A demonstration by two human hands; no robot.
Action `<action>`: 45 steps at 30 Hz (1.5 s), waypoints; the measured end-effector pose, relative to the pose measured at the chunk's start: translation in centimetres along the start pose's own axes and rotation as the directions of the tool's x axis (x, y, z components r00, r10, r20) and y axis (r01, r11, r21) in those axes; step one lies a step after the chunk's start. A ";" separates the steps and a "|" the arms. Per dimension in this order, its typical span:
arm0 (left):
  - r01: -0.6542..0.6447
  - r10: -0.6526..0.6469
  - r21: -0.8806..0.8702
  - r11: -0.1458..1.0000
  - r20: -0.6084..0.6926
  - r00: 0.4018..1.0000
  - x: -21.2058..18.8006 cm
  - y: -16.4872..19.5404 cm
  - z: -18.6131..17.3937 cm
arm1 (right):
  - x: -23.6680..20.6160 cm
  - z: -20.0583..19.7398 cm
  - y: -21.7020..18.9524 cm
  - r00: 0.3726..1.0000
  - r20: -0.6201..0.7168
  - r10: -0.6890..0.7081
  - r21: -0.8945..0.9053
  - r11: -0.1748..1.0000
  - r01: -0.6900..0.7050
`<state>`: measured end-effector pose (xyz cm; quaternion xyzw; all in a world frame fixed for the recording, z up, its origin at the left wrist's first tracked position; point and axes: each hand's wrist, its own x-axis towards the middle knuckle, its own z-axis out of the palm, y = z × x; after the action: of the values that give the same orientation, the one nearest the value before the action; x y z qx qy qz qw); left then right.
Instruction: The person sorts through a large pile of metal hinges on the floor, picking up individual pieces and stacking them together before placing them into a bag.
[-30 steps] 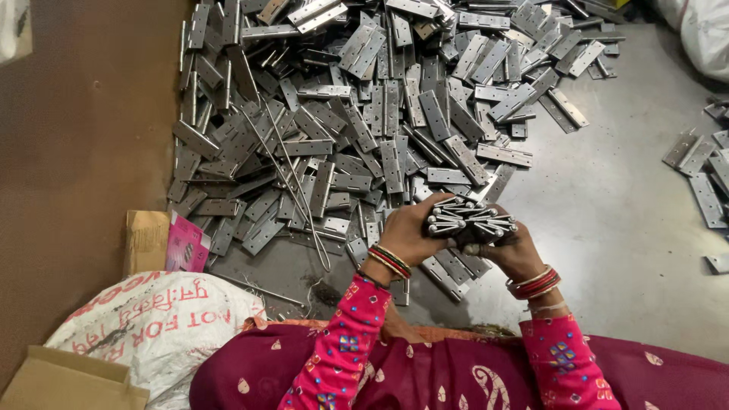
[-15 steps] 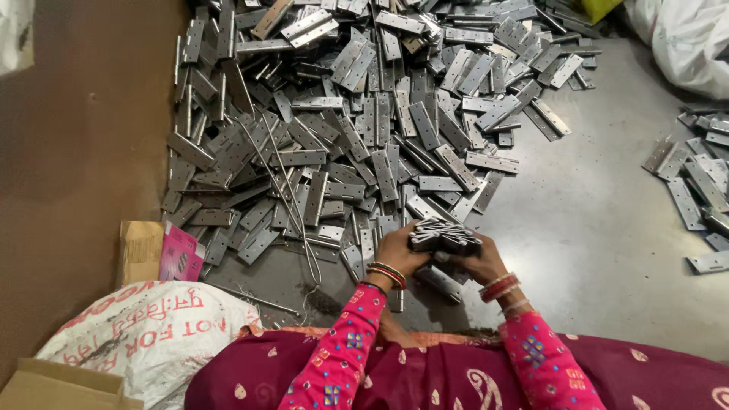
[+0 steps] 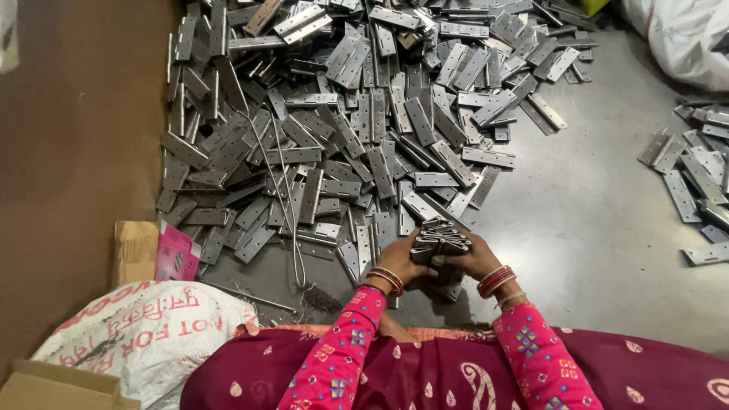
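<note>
Sleeves: pink patterned cuffs and red bangles frame the work, close to the lap.
Grip: left hand point(image 3: 400, 263) and right hand point(image 3: 477, 260) are closed from both sides on a stack of metal hinges point(image 3: 440, 241), held just above the grey floor point(image 3: 600, 220).
Doing it well: squeezing evenly and keeping the plates' edges flush looks wise, lest they fan out.
Beyond: a large heap of loose hinges point(image 3: 357, 121); a smaller scatter point(image 3: 695, 178) lies well apart, right.

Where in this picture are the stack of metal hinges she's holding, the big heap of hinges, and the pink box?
stack of hinges point(image 3: 440, 244), head view, top plate of the held stack.
heap of hinges point(image 3: 357, 121), head view, middle of the pile on the floor.
pink box point(image 3: 176, 254), head view, its pink face.
</note>
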<state>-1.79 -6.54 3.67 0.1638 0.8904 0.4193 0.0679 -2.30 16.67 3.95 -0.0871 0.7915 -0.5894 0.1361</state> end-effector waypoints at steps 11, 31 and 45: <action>-0.143 0.159 0.135 0.981 -0.121 0.980 -0.1 7.5 -5.9 | -4.1 -2.3 -7.5 0.976 -0.186 -0.116 0.097 0.986 0.136; -0.009 0.025 0.143 0.990 -0.116 0.993 -1.1 6.5 -5.9 | -3.3 0.0 -5.5 0.966 -0.170 -0.194 -0.186 0.969 0.162; 0.039 -0.027 0.125 0.991 -0.091 0.995 -0.6 -0.5 -0.7 | -1.3 1.9 -3.2 0.995 -0.075 -0.066 -0.183 0.982 0.051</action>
<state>-1.53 -7.56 3.78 0.1342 0.9199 0.3676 0.0246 -0.58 14.44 6.67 -0.0985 0.8437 -0.5219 0.0783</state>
